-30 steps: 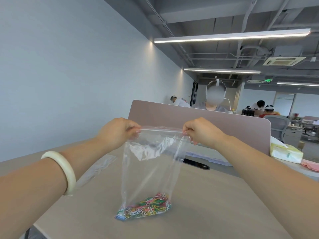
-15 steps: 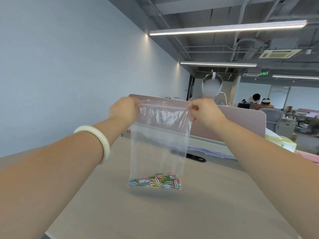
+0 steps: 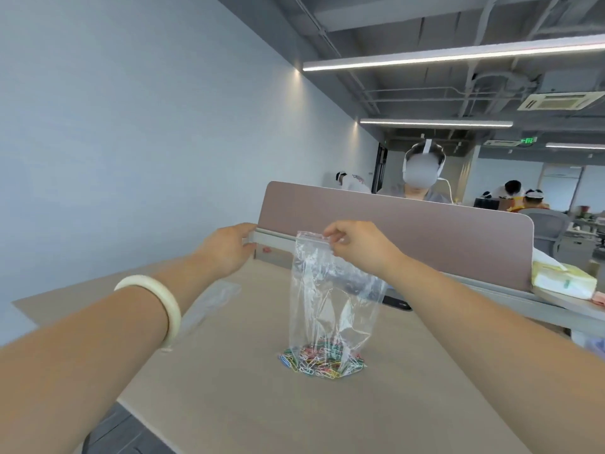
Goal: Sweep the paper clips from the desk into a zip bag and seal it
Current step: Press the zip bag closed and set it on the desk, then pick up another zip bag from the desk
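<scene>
A clear zip bag [image 3: 322, 299] hangs upright over the desk [image 3: 229, 404], its bottom resting on the surface. A heap of coloured paper clips [image 3: 322, 363] lies in the bag's bottom. My right hand [image 3: 358, 245] pinches the bag's top strip at its right end. My left hand [image 3: 227, 245] is off the bag, to the left of it, fingers loosely apart and holding nothing. A white bangle [image 3: 154, 298] sits on my left wrist.
Another empty clear bag [image 3: 212, 303] lies flat on the desk under my left forearm. A pinkish divider panel [image 3: 425, 231] borders the desk's far side, with a person behind it. A tissue pack [image 3: 561, 280] sits at the right. A dark phone [image 3: 397, 303] lies near the divider.
My left hand has let go of the bag's top and moved left. The bag has come down, now held only by my right hand, and its bottom rests on the desk.
</scene>
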